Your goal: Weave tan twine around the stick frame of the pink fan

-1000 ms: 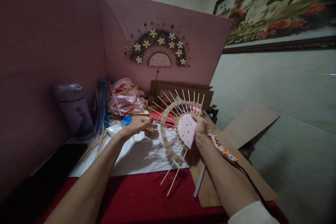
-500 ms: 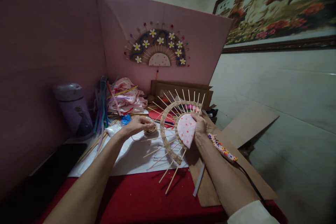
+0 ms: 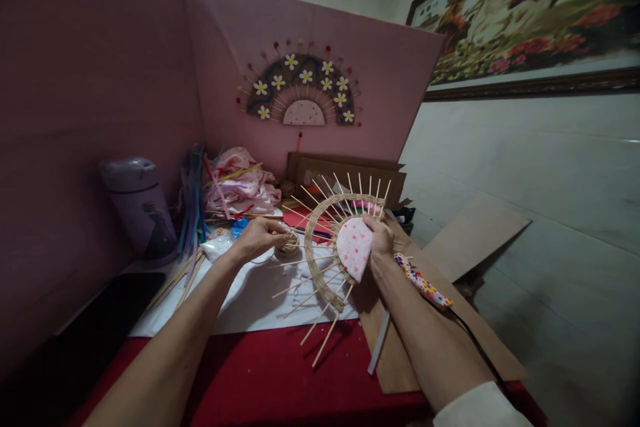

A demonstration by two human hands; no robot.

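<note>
My right hand grips a half-round fan frame by its pink dotted centre, thumb on the front face. Thin wooden sticks radiate from that centre, and a woven twine band arches across them. To the left, my left hand is closed in a pinch on twine, though the strand between the fingertips is too thin to see clearly. Just beneath those fingertips lies a ball of twine, over the white sheet. My left fingers are apart from the band.
A lilac tumbler stands at left, beside ribbons and crumpled pink cloth. Cardboard lies under my right forearm, with a flower-patterned strip on it. A finished flowered fan hangs on the pink panel. Red cloth covers the front.
My left hand has shifted slightly left, showing more of the twine ball and covering more of the blue item behind it. The fan frame has barely moved in my right hand.
</note>
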